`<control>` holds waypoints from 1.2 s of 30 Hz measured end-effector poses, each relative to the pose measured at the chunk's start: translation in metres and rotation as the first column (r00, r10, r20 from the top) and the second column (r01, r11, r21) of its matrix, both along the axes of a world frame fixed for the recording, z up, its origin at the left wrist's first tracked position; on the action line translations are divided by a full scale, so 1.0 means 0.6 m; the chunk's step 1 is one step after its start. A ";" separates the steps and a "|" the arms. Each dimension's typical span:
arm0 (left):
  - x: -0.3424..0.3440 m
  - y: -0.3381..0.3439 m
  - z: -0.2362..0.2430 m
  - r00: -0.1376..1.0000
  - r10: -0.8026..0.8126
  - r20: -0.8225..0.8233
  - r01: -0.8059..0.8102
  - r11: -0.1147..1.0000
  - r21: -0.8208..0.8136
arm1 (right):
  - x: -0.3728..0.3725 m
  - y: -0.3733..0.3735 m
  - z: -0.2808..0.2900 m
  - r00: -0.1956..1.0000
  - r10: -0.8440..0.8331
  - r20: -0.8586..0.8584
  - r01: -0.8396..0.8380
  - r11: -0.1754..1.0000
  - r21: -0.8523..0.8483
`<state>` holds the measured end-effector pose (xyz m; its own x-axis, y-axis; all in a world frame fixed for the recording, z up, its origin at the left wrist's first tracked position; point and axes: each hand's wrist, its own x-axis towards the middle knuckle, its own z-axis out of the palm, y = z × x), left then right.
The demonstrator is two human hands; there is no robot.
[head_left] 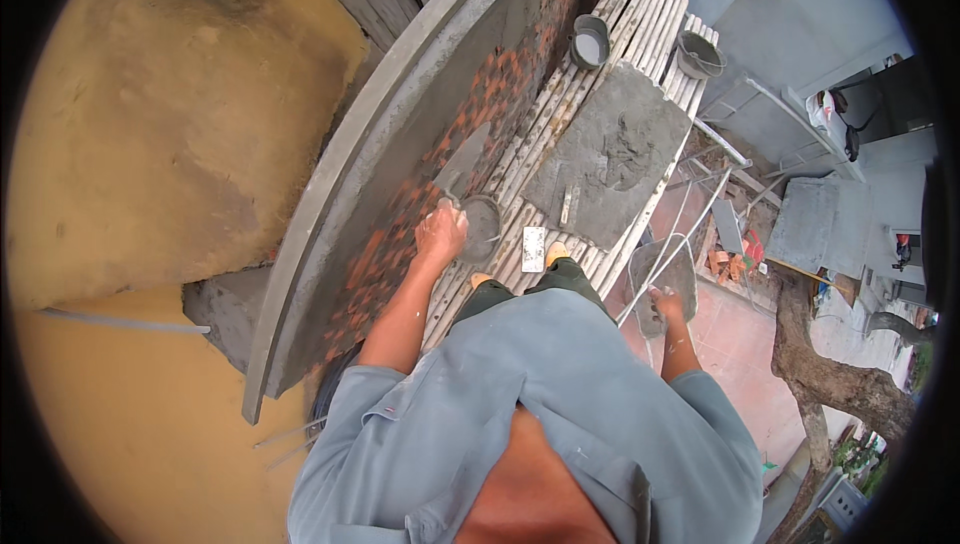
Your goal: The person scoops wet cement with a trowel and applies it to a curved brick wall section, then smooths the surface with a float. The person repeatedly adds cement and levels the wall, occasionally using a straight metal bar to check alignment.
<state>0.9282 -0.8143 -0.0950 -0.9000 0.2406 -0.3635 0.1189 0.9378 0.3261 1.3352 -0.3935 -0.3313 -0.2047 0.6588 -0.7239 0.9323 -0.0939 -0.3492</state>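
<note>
My left hand [441,233] is closed round the handle of a trowel [463,158], its flat grey blade lying close to the partly plastered brick wall [490,94]. I cannot tell whether the blade touches the wall. Just right of that hand stands a dark bucket [481,227] with grey mortar inside. Out to the right, my right hand [667,304] has its fingers curled at a thin pale metal rail [690,234]. In front of my feet, a broad sheet [560,159] carries wet mortar [630,144] and a small narrow tool [570,206].
I stand on a platform of bamboo poles [535,119]. A white speckled block [534,249] lies between my feet. Two more buckets, one dark [590,42] and one grey [700,56], stand farther along. Tiled floor [735,329] lies below right, yellow-brown ground or water [150,144] beyond the wall.
</note>
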 end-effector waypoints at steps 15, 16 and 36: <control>0.294 -0.546 -0.290 0.802 0.370 0.469 -0.246 0.920 -0.304 | -0.145 -0.196 0.154 0.994 -0.012 -0.109 0.004 0.997 -0.074; 0.287 -0.542 -0.296 0.813 0.336 0.476 -0.209 0.931 -0.300 | -0.151 -0.197 0.152 0.997 0.017 -0.081 -0.023 0.997 -0.077; 0.133 -0.290 -0.314 0.769 0.387 0.509 -0.327 0.922 -0.207 | -0.173 -0.069 0.131 0.992 -0.127 0.010 0.127 0.976 -0.178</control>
